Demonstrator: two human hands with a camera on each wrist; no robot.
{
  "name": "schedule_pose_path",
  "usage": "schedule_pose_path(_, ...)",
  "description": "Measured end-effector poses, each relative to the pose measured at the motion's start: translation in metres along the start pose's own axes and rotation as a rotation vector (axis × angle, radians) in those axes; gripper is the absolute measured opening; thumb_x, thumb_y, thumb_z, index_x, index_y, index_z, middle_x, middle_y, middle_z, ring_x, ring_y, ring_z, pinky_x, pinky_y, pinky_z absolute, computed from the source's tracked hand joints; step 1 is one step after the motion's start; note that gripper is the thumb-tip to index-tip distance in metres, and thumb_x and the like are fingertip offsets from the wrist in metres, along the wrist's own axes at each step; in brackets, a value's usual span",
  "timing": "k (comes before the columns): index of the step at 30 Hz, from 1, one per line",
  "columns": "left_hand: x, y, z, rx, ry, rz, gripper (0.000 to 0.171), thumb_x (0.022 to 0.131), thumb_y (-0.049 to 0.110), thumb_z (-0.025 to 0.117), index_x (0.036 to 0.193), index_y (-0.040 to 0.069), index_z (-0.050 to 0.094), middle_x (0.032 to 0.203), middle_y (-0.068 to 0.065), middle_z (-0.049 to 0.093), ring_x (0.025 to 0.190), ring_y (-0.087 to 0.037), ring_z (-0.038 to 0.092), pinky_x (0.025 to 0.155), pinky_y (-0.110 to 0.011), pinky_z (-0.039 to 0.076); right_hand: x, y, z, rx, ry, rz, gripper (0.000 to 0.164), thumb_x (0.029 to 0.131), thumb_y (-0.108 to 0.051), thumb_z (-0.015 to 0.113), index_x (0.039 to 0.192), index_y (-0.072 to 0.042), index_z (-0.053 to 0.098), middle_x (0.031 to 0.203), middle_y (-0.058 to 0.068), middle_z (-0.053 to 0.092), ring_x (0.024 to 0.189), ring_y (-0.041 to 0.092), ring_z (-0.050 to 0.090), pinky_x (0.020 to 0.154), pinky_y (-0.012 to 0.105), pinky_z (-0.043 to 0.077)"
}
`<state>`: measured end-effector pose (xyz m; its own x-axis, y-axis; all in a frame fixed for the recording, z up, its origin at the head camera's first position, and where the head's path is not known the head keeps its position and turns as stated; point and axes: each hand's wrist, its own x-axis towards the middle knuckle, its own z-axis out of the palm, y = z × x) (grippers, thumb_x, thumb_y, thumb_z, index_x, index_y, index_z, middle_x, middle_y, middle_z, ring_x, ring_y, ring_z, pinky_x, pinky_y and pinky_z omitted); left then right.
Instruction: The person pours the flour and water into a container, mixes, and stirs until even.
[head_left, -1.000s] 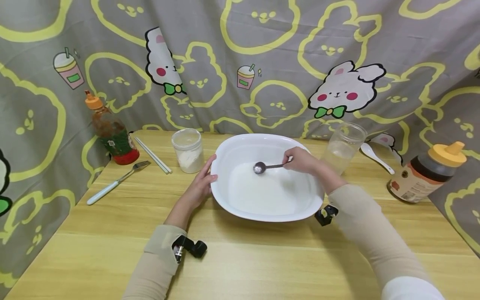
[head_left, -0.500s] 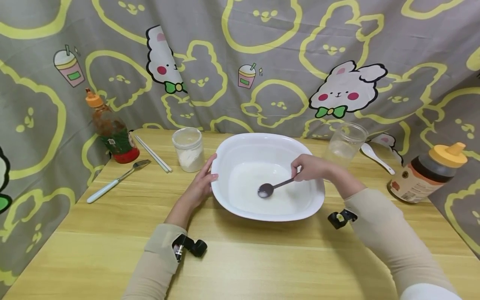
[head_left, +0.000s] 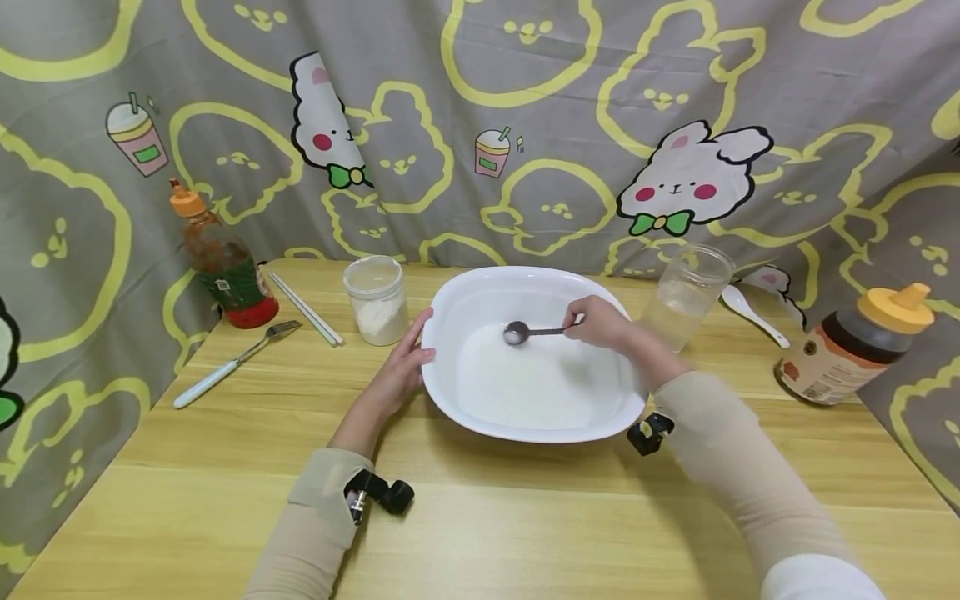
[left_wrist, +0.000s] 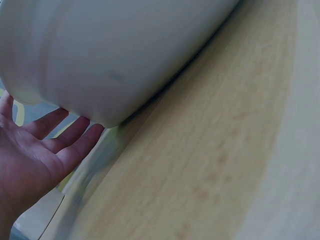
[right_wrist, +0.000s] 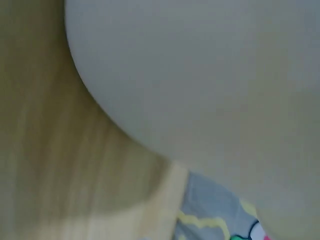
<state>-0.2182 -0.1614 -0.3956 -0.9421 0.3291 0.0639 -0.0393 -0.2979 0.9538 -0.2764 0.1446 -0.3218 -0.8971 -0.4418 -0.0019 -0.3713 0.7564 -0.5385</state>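
Note:
A white basin (head_left: 480,293) stands mid-table, with whitish liquid (head_left: 525,392) across its bottom. My left hand (head_left: 396,379) holds the basin's left side, thumb over the rim. In the left wrist view, spread fingertips (left_wrist: 95,131) touch its outer wall. My right hand (head_left: 600,322) pinches the handle of a dark spoon (head_left: 517,333), whose bowl is low inside the basin, toward the back. The right wrist view is filled mostly by the basin's outer wall (right_wrist: 165,75); the right hand does not show there.
Behind the basin's left side stands a jar of white powder (head_left: 377,312); at its right is a clear jar (head_left: 678,308). A white spoon (head_left: 753,317) and brown-sauce bottle (head_left: 843,354) lie farther right. Left are chopsticks (head_left: 306,310), a fork (head_left: 232,367) and a red-sauce bottle (head_left: 232,275).
The spoon swings through the liquid, first toward me and right, then back to the rear left of the basin. My left hand and the basin stay in place.

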Motion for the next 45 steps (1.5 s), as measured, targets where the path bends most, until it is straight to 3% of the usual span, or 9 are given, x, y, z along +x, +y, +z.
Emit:
schedule_pose_path(7, 0.0, -0.001, 0.0, -0.009, -0.002, 0.01, 0.067, 0.08, 0.012, 0.045, 0.139, 0.026, 0.016, 0.133, -0.021, 0.027, 0.11, -0.046, 0.032, 0.075, -0.037, 0.045, -0.003, -0.015, 0.019, 0.233, -0.229, -0.037, 0.003, 0.077, -0.001, 0.058, 0.076, 0.0, 0.06, 0.072, 0.016, 0.06, 0.053, 0.015, 0.047, 0.052, 0.024, 0.037)
schedule_pose_path(14, -0.001, 0.0, 0.001, -0.014, 0.002, 0.006, 0.067, 0.08, 0.013, 0.046, 0.138, 0.027, 0.017, 0.134, -0.017, 0.027, 0.11, -0.043, 0.034, 0.073, -0.035, 0.046, -0.027, -0.009, 0.001, 0.154, -0.436, -0.154, 0.007, 0.075, 0.001, 0.056, 0.073, -0.005, 0.059, 0.071, 0.008, 0.059, 0.053, 0.012, 0.045, 0.051, 0.022, 0.035)
schedule_pose_path(19, -0.001, 0.0, 0.001, -0.003, 0.002, 0.007, 0.067, 0.08, 0.013, 0.046, 0.139, 0.026, 0.016, 0.133, -0.017, 0.027, 0.108, -0.041, 0.037, 0.073, -0.036, 0.046, -0.04, -0.001, -0.029, -0.007, -0.398, -0.147, 0.011, 0.071, 0.004, 0.055, 0.067, -0.006, 0.058, 0.064, -0.002, 0.053, 0.053, 0.011, 0.043, 0.05, 0.024, 0.034)
schedule_pose_path(25, 0.0, 0.0, 0.0, -0.008, -0.002, 0.008, 0.067, 0.08, 0.012, 0.045, 0.139, 0.026, 0.016, 0.134, -0.017, 0.026, 0.109, -0.042, 0.035, 0.074, -0.036, 0.045, -0.037, 0.003, -0.052, -0.22, -0.225, -0.042, 0.01, 0.07, 0.002, 0.055, 0.066, -0.007, 0.057, 0.065, 0.0, 0.054, 0.06, 0.016, 0.045, 0.054, 0.028, 0.037)
schedule_pose_path(29, 0.0, -0.001, 0.0, -0.003, -0.001, 0.004, 0.067, 0.08, 0.012, 0.045, 0.139, 0.025, 0.015, 0.135, -0.016, 0.025, 0.109, -0.042, 0.034, 0.074, -0.037, 0.045, -0.024, 0.009, -0.044, -0.225, -0.105, -0.008, 0.008, 0.073, -0.001, 0.058, 0.068, -0.007, 0.058, 0.066, 0.001, 0.055, 0.063, 0.018, 0.046, 0.056, 0.03, 0.037)
schedule_pose_path(34, 0.0, -0.001, 0.001, -0.007, -0.007, 0.008, 0.066, 0.081, 0.011, 0.044, 0.139, 0.025, 0.015, 0.135, -0.017, 0.024, 0.111, -0.045, 0.031, 0.074, -0.038, 0.045, -0.004, 0.009, -0.016, -0.103, -0.018, -0.083, 0.005, 0.074, -0.002, 0.059, 0.07, -0.005, 0.059, 0.062, 0.0, 0.055, 0.059, 0.016, 0.047, 0.056, 0.029, 0.038)
schedule_pose_path(38, 0.0, -0.001, 0.002, -0.018, -0.008, 0.01, 0.066, 0.081, 0.01, 0.043, 0.139, 0.025, 0.015, 0.135, -0.019, 0.024, 0.111, -0.046, 0.03, 0.074, -0.04, 0.045, 0.003, -0.003, 0.006, 0.027, -0.062, -0.145, 0.002, 0.076, -0.003, 0.059, 0.074, -0.003, 0.059, 0.061, 0.003, 0.057, 0.053, 0.011, 0.045, 0.051, 0.025, 0.037)
schedule_pose_path(42, 0.0, -0.001, 0.001, -0.014, -0.013, 0.015, 0.066, 0.081, 0.01, 0.043, 0.139, 0.024, 0.014, 0.136, -0.018, 0.022, 0.11, -0.044, 0.032, 0.076, -0.042, 0.043, -0.002, -0.016, 0.018, 0.14, -0.209, -0.149, 0.005, 0.079, -0.004, 0.057, 0.08, -0.001, 0.059, 0.064, 0.011, 0.057, 0.05, 0.011, 0.041, 0.048, 0.024, 0.034)
schedule_pose_path(45, 0.0, -0.001, 0.001, -0.011, -0.017, 0.016, 0.066, 0.081, 0.01, 0.043, 0.139, 0.023, 0.013, 0.137, -0.017, 0.021, 0.111, -0.043, 0.032, 0.077, -0.042, 0.043, -0.012, -0.021, 0.017, 0.153, -0.31, -0.179, 0.003, 0.079, -0.003, 0.057, 0.08, -0.003, 0.06, 0.058, 0.008, 0.052, 0.049, 0.01, 0.037, 0.048, 0.023, 0.033)
